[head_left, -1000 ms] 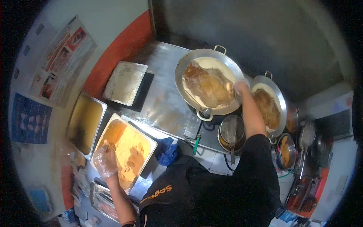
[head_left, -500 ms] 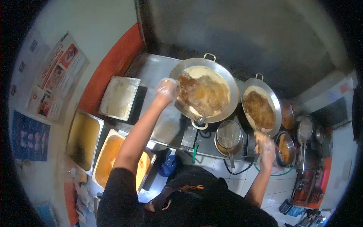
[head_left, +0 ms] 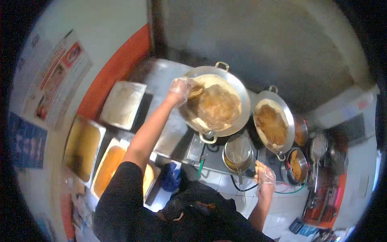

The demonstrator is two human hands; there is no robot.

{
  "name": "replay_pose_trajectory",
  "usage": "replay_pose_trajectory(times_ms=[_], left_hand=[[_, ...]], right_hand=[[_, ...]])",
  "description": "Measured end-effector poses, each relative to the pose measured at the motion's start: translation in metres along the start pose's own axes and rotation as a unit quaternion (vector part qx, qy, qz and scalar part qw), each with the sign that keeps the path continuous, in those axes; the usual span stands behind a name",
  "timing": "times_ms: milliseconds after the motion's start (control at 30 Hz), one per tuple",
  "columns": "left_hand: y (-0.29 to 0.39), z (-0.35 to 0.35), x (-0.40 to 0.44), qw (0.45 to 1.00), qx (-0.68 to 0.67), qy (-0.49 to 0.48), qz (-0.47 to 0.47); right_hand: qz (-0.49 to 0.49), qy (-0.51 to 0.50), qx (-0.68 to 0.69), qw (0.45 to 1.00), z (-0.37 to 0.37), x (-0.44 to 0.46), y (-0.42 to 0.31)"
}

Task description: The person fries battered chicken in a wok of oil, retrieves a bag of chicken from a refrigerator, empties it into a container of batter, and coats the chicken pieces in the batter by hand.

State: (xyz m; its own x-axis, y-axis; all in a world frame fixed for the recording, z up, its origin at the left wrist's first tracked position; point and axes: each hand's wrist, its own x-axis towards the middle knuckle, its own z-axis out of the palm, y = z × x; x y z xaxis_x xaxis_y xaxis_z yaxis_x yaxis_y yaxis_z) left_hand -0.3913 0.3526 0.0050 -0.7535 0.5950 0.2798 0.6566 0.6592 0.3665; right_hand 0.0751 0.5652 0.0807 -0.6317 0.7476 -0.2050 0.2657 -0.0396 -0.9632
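Observation:
My left hand (head_left: 180, 91), in a clear plastic glove, is closed on a brown coated piece of food (head_left: 196, 89) at the left rim of the large wok (head_left: 244, 105). Bubbling brown oil (head_left: 219, 107) with pale foam fills this wok. My right hand (head_left: 266, 176), also gloved, is in front of the stove, below the second wok (head_left: 287, 118), which also holds bubbling oil. Its fingers are closed around a light-brown coated food piece (head_left: 259, 166). A mesh strainer (head_left: 238, 148) rests over a pot, left of my right hand.
At left are a floury metal tray (head_left: 123, 105), a tray of yellowish liquid (head_left: 83, 149) and a tray of orange coating (head_left: 109, 167). Fried pieces lie in a bowl (head_left: 297, 165) at right. A green hose (head_left: 201, 168) hangs at the stove's front.
My right hand has drawn back from the second wok, down and left. My left hand has moved slightly up and right, and the brown piece now shows at its fingers. The view has shifted slightly.

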Motion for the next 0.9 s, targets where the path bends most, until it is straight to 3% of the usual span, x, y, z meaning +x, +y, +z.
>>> replay_pose_trajectory(times_ms=[33,100,133,167,233,267,333,433,467,533,600,633,700,767,800,867,900], left_hand=[[-0.012,-0.009,-0.021,0.995,-0.059,0.077,0.038],[0.012,-0.102,-0.083,0.987,-0.056,0.130,0.071],[-0.007,-0.113,-0.112,0.978,-0.050,0.177,0.096],[-0.007,-0.144,-0.153,0.975,-0.096,0.190,0.063],[-0.004,-0.202,-0.241,0.979,-0.004,0.202,-0.024],[-0.008,-0.221,-0.285,0.973,0.045,0.220,-0.057],[-0.002,-0.253,-0.371,0.957,0.048,0.162,-0.235],[-0.012,-0.226,-0.484,0.929,0.042,0.154,-0.333],[0.004,-0.217,-0.494,0.903,0.009,0.095,-0.418],[-0.002,-0.167,-0.530,0.892,0.054,-0.028,-0.447],[0.014,-0.131,-0.526,0.853,0.048,-0.147,-0.499],[0.014,-0.116,-0.526,0.822,0.035,-0.218,-0.526],[0.010,-0.088,-0.531,0.781,0.044,-0.214,-0.585],[0.020,-0.093,-0.525,0.755,0.052,-0.212,-0.619],[0.012,-0.079,-0.535,0.758,0.051,-0.153,-0.632],[-0.011,-0.035,-0.559,0.756,0.047,-0.035,-0.652],[-0.010,-0.039,-0.557,0.756,0.049,-0.043,-0.651]], right_hand=[[0.011,-0.020,0.017,1.000,0.024,0.000,-0.008],[-0.114,-0.141,-0.069,0.981,0.075,0.004,-0.018],[-0.098,-0.217,-0.012,0.971,0.096,0.008,-0.010],[-0.105,-0.285,-0.063,0.951,0.125,0.001,-0.020],[-0.025,-0.401,-0.005,0.916,0.181,-0.020,-0.030],[-0.075,-0.457,-0.067,0.884,0.208,-0.031,-0.034],[-0.291,-0.560,-0.088,0.770,0.256,-0.048,-0.009],[-0.331,-0.658,-0.173,0.654,0.325,-0.094,0.010],[-0.369,-0.663,-0.212,0.616,0.351,-0.104,0.030],[-0.570,-0.665,-0.238,0.420,0.402,-0.118,0.081],[-0.423,-0.657,-0.487,0.390,0.432,-0.138,0.099],[-0.426,-0.648,-0.508,0.376,0.441,-0.142,0.116],[-0.425,-0.633,-0.545,0.349,0.459,-0.141,0.162],[-0.462,-0.646,-0.544,0.273,0.476,-0.140,0.198],[-0.478,-0.650,-0.542,0.234,0.479,-0.140,0.206],[-0.466,-0.660,-0.546,0.220,0.468,-0.155,0.172],[-0.459,-0.665,-0.548,0.214,0.464,-0.161,0.159]])
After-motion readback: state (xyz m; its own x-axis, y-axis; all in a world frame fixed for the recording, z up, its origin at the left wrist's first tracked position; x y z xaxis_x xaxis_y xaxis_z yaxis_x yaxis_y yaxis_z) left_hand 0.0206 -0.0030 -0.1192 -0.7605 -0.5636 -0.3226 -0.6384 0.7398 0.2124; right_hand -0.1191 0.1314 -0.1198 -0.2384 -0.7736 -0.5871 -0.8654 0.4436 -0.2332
